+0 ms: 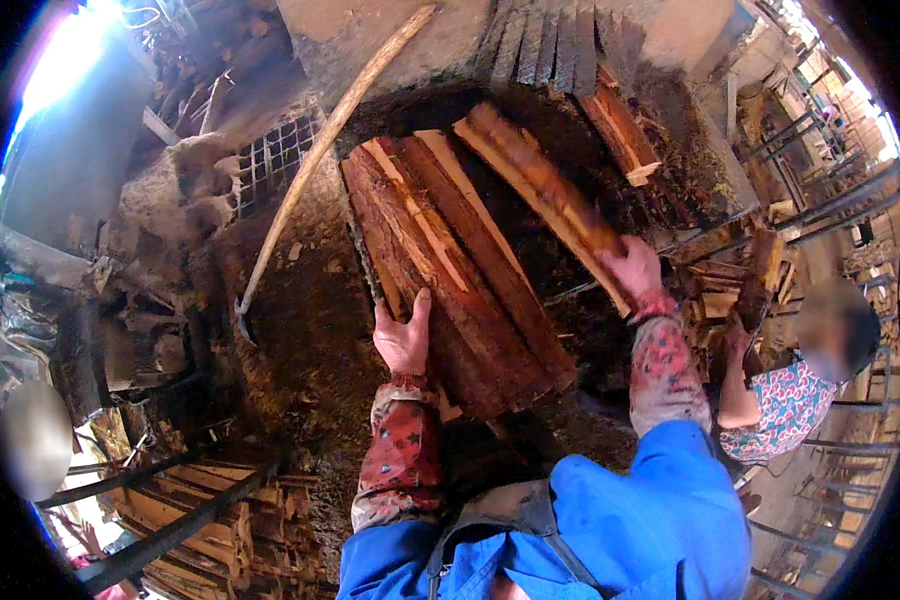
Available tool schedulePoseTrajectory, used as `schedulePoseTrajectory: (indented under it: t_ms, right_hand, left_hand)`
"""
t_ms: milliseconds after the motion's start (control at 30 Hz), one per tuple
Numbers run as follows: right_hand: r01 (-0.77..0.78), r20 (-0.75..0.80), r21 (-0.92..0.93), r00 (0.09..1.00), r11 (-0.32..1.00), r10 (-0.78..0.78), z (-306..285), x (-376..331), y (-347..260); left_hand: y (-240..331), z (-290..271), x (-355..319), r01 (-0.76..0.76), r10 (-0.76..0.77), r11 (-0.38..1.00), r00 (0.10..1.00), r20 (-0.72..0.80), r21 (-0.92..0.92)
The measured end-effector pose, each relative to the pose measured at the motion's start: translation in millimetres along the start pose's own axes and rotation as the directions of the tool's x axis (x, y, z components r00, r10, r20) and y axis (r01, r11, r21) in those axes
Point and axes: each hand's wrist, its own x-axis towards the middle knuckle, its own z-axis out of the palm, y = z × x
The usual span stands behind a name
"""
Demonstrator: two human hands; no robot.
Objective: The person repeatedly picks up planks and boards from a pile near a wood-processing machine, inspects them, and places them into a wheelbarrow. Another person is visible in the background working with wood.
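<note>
My left hand (402, 342): thumb and fingers apart, at the left edge of the grouped slabs (470, 310) | my right hand (636, 268): fingers clamped on the near end of a single slab (540, 185), ungrouped | split piece (618, 130) beyond right fingers, untouched

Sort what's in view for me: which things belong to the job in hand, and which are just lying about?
In the job:
left hand, at the left edge of the side-by-side wooden slabs
right hand, on the separate slab

Lying about:
long curved pole
ridged grey sheet, upper edge
wood pile, lower left
</note>
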Motion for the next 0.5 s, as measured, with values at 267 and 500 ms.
schedulePoseTrajectory:
  t_ms: [267, 500]
  right_hand:
    - [0.003, 0.167, -0.111, 0.986, 0.994, 0.016, 26, -58, -28]
    - [0.156, -0.010, 0.246, 0.987, 0.957, -0.158, 64, -97, -34]
  left_hand:
    - [-29, -1, 3, -0.053, 0.049, 0.991, 0.998, -0.037, -0.122]
    - [-59, 3, 1, -0.110, 0.113, 0.987, 0.993, 0.020, -0.120]
